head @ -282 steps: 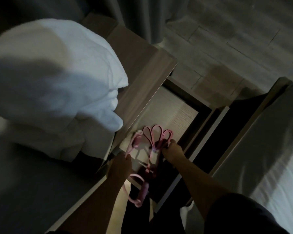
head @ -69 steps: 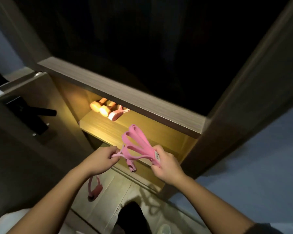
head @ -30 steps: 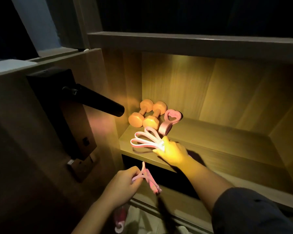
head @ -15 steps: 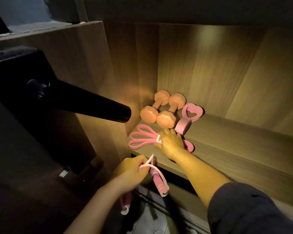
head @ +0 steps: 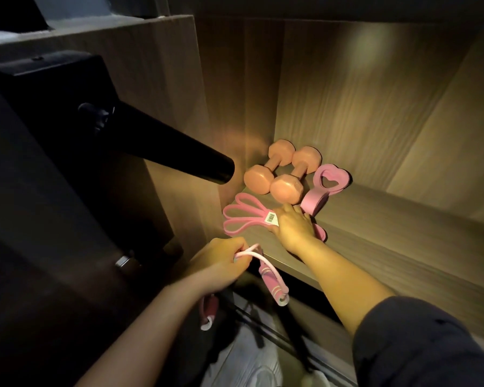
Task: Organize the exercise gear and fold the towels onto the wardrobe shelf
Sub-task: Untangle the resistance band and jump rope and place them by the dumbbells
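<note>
Pink bands (head: pixel 242 219) lie beneath the right grip (head: pixel 294 229) (on the shelf (head: pixel 389 247)).

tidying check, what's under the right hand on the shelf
The right hand rests on the pink resistance bands lying on the wardrobe shelf. Their loops and barcode label show left of it, one end right of it; the middle is hidden beneath it.

Your wooden shelf (head: pixel 403 233) carries its load in the far-left corner. Two peach dumbbells (head: pixel 259 181) lie side by side, touching, close against the side wall. At their 3 o'clock lies a pink heart-shaped grip ring (head: pixel 313 202), just beside the right one. At their 7 o'clock, near the front edge, pink looped resistance bands (head: pixel 259 219) lie flat with a barcode tag (head: pixel 271 218) on them.
</note>
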